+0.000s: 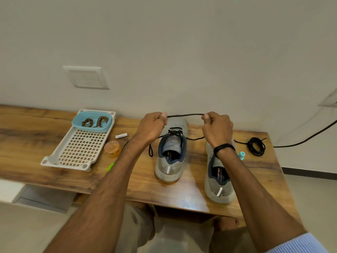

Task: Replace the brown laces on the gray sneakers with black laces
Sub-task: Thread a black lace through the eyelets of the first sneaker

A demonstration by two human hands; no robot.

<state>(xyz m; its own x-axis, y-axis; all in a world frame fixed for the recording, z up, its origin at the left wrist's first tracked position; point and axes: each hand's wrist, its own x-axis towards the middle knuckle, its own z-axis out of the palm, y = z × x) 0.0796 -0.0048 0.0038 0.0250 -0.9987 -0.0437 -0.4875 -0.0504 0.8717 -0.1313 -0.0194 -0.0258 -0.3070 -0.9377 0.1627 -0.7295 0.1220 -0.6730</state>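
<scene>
Two gray sneakers stand heel-toward-me on the wooden table (36, 125). The left sneaker (171, 156) has a black lace (185, 115) threaded through its eyelets. My left hand (153, 126) and my right hand (218, 128) each pinch that lace, holding a stretch of it taut between them above the shoe's toe. The right sneaker (218, 179) sits under my right wrist with no lace showing. A coiled second black lace (256, 146) lies at the table's right end. The brown laces (94, 121) rest in a light blue bowl (76, 123).
The bowl sits in a white perforated tray (80, 148) at left. Near it are a small orange jar (112, 149), a white battery-like cylinder (121, 136) and a green item (110, 167). A teal spool (241, 155) lies by the right sneaker. A black cable (310, 137) hangs off to the right.
</scene>
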